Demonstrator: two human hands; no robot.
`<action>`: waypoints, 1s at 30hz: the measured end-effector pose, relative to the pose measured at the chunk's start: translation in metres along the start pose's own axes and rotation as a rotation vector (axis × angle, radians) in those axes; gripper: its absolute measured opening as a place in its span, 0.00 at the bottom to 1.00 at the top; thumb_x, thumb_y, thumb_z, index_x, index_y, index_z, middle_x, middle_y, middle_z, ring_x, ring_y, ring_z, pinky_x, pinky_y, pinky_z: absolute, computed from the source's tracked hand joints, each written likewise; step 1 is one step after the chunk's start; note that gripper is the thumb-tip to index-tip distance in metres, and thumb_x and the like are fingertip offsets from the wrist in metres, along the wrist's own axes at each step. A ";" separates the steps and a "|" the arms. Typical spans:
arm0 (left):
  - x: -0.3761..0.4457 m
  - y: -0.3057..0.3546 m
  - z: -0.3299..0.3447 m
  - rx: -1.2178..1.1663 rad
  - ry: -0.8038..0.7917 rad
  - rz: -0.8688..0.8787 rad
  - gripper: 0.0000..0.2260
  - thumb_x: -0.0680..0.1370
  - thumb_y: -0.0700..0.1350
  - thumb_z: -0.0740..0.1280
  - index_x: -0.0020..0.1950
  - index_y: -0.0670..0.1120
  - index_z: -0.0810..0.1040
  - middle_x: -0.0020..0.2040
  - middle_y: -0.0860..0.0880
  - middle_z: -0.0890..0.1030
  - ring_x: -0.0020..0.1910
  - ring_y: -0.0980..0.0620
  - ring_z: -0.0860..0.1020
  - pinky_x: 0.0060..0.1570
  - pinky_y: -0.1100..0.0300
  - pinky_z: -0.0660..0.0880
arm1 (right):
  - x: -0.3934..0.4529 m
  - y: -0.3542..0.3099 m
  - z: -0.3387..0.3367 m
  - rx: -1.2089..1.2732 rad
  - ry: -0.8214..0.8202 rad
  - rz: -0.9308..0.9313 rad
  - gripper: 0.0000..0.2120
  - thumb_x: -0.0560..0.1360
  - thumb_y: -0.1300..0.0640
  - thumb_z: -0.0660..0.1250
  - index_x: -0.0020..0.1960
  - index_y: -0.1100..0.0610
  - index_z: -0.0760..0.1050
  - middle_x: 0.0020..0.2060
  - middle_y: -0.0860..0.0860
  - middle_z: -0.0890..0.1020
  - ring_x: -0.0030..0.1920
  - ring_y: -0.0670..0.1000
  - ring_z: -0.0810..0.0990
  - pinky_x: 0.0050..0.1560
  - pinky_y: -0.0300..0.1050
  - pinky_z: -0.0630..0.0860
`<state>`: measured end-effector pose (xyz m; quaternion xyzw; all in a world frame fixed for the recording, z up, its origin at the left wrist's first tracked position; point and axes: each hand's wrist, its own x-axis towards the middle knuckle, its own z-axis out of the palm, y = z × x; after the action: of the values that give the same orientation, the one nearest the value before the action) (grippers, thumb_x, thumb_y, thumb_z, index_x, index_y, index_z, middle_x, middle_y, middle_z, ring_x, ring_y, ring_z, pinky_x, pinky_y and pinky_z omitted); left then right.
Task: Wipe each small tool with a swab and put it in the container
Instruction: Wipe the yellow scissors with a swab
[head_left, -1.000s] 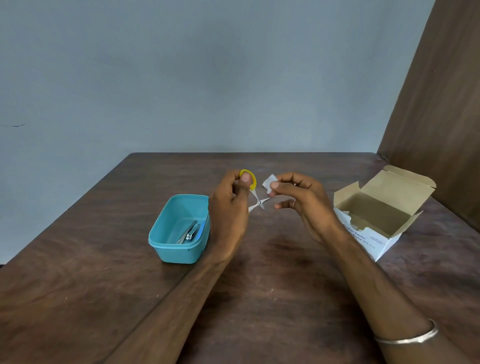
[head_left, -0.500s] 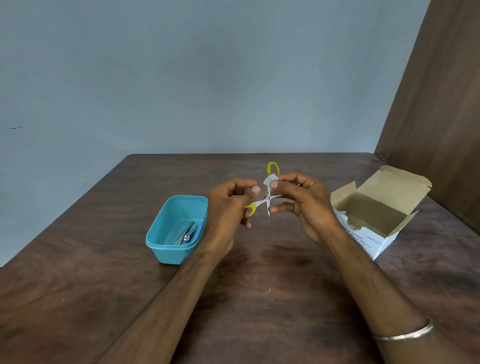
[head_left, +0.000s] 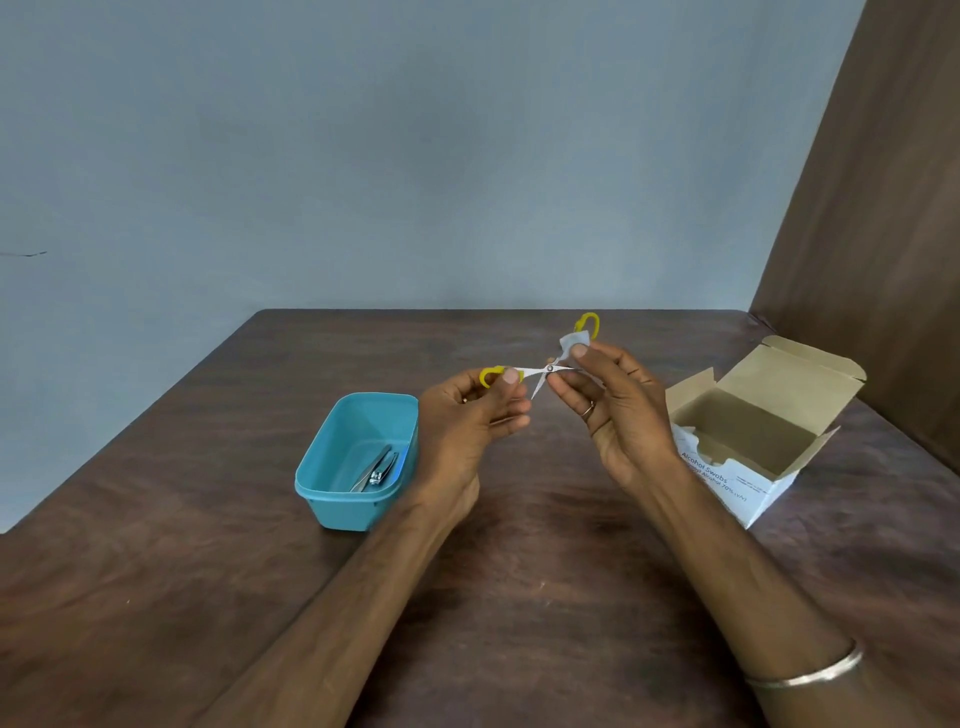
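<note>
Small scissors (head_left: 543, 370) with yellow handle loops hang spread apart in the air above the table's middle. My left hand (head_left: 467, 421) pinches one yellow loop at the left. My right hand (head_left: 613, 405) pinches a small white swab (head_left: 573, 341) against the scissors' upper arm, just below the other yellow loop. A teal plastic container (head_left: 358, 462) stands on the table left of my left hand; metal tools (head_left: 376, 467), a nail clipper among them, lie inside it.
An opened cardboard box of alcohol swabs (head_left: 753, 441) sits at the right, flaps up. The brown wooden table (head_left: 519, 597) meets a grey wall behind and a brown wooden panel (head_left: 883, 234) at the far right.
The scissors have spread wider and turned more level. My left hand has shifted left along a handle loop, and the swab has moved up the other arm.
</note>
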<state>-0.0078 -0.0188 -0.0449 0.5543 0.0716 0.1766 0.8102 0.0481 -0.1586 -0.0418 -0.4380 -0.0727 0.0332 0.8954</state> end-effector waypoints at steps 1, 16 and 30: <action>0.000 0.000 0.000 0.001 0.007 0.020 0.04 0.76 0.42 0.72 0.46 0.41 0.82 0.42 0.42 0.85 0.43 0.46 0.84 0.41 0.58 0.82 | 0.000 0.000 0.000 -0.001 -0.006 0.016 0.02 0.75 0.66 0.70 0.46 0.60 0.79 0.43 0.58 0.85 0.42 0.55 0.85 0.44 0.48 0.84; 0.004 -0.002 -0.002 0.297 0.121 0.326 0.03 0.76 0.43 0.72 0.45 0.51 0.81 0.36 0.48 0.83 0.31 0.50 0.80 0.31 0.55 0.80 | -0.002 -0.010 -0.001 -0.657 -0.142 -0.229 0.04 0.68 0.68 0.76 0.39 0.60 0.84 0.32 0.52 0.84 0.31 0.44 0.76 0.36 0.34 0.72; 0.000 -0.003 -0.001 0.487 0.085 0.426 0.05 0.77 0.44 0.70 0.45 0.54 0.82 0.40 0.49 0.85 0.34 0.47 0.83 0.31 0.46 0.81 | -0.008 -0.005 0.000 -0.718 -0.265 -0.174 0.03 0.70 0.62 0.77 0.43 0.56 0.87 0.36 0.51 0.87 0.34 0.45 0.79 0.40 0.41 0.76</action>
<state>-0.0073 -0.0185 -0.0481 0.7265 0.0277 0.3429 0.5948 0.0405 -0.1622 -0.0385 -0.7075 -0.2314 -0.0143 0.6676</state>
